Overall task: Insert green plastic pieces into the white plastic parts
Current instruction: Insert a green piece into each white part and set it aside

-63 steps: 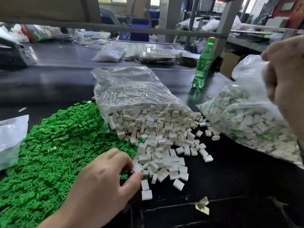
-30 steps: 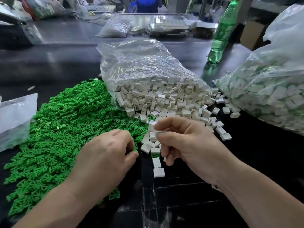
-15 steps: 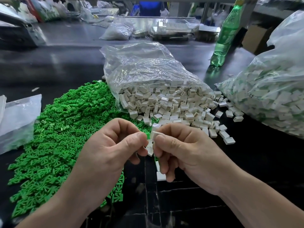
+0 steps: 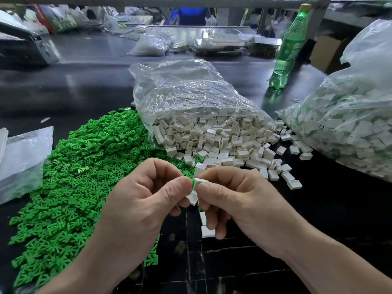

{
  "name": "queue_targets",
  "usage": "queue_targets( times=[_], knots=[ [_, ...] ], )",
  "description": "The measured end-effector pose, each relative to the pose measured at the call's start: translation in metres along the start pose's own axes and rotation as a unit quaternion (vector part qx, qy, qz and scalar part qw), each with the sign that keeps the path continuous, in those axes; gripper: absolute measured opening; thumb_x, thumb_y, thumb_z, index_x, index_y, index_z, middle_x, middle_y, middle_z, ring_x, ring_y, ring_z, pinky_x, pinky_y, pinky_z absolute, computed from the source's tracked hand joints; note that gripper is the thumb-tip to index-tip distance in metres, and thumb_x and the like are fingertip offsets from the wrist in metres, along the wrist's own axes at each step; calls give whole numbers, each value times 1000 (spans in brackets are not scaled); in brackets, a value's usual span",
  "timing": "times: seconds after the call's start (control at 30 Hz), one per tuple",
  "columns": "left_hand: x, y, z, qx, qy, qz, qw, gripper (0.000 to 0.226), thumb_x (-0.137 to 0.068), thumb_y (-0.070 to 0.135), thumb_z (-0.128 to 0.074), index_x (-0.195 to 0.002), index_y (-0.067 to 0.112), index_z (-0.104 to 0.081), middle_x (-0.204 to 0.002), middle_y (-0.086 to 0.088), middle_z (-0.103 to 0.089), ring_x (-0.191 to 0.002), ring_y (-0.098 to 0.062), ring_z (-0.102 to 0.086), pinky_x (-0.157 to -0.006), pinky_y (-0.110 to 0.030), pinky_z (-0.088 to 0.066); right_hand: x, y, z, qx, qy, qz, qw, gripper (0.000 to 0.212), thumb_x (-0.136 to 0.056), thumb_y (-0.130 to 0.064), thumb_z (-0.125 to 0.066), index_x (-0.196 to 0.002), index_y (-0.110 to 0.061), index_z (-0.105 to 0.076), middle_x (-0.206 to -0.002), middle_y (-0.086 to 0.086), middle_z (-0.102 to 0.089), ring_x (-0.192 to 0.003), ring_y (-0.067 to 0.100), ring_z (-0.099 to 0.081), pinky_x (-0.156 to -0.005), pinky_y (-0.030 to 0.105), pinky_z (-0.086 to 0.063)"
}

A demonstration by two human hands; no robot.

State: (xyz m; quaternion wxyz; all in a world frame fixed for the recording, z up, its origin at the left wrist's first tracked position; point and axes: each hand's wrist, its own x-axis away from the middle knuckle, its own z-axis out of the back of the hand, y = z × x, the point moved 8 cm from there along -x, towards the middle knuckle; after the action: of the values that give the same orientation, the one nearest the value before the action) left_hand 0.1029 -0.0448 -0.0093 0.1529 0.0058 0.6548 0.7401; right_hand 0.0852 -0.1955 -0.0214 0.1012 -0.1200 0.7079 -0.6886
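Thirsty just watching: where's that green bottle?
In the head view, the green bottle stands on the table, far right, between the open bag of white parts and a cardboard box.

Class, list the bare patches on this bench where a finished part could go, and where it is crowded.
Bare: dark tabletop between the right hand and the full bag; the far strip behind the green pile. Crowded: the centre, around the spilled white parts.

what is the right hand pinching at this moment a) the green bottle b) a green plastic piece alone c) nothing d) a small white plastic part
d: the right hand pinches a small white plastic part between thumb and forefinger, while the left hand holds a green plastic piece against its left end
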Motion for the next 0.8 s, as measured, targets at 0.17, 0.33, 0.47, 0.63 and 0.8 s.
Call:
queue_targets(
  times=[0.17, 0.33, 0.47, 0.63, 0.8],
  knots=[
    [-2, -5, -1, 63, -23, 14, 998, 31, -77, 52, -74, -85, 22, -69, -75, -9, -70, -67, -18, -67, -56, -23, -52, 1, -3, 1, 48, 19, 28, 998, 15, -94, -34, -65, -93, -21, -74, -76, 5, -65, -62, 18, -64, -53, 29, -53],
    [-3, -14, -19, 256, -100, 100, 956, 42, -74, 44, -82, -101, 15, -69, -72, -12, -66, -59, -20, -62, -50, -26, -49, 3, -7, -5, -5, -4, 25, 1000, 21, -98, -30, -59, -90, -15, -71, -76, 3, -64, -59, 21, -61, -47, 30, -51],
    [5, -8, -39, 352, -211, 134, 902, 40, -91, 30, -69, -124, 8, -63, -71, -10, -68, -57, -19, -66, -52, -27, -54, 4, -4, -11, -38, -34, 3, 999, 32, -97, -31, -58, -111, -5, -69, -75, 5, -62, -58, 19, -58, -44, 27, -47],
    [11, -11, -46, 427, -250, 190, 848, 30, -91, 20, -70, -117, 7, -67, -81, -18, -74, -69, -26, -74, -52, -29, -59, 4, -1, -11, -59, -40, -15, 997, 29, -94, -32, -62, -111, -11, -72, -67, -1, -63, -53, 10, -56, -42, 22, -44],
    [9, -18, -47, 416, -203, 194, 865, 31, -79, 22, -82, -105, 9, -72, -69, -17, -71, -57, -25, -71, -47, -29, -57, 4, 0, -11, -45, -36, -22, 998, 28, -94, -35, -63, -110, -15, -73, -68, -1, -64, -53, 9, -56, -42, 21, -43]
  ],
)
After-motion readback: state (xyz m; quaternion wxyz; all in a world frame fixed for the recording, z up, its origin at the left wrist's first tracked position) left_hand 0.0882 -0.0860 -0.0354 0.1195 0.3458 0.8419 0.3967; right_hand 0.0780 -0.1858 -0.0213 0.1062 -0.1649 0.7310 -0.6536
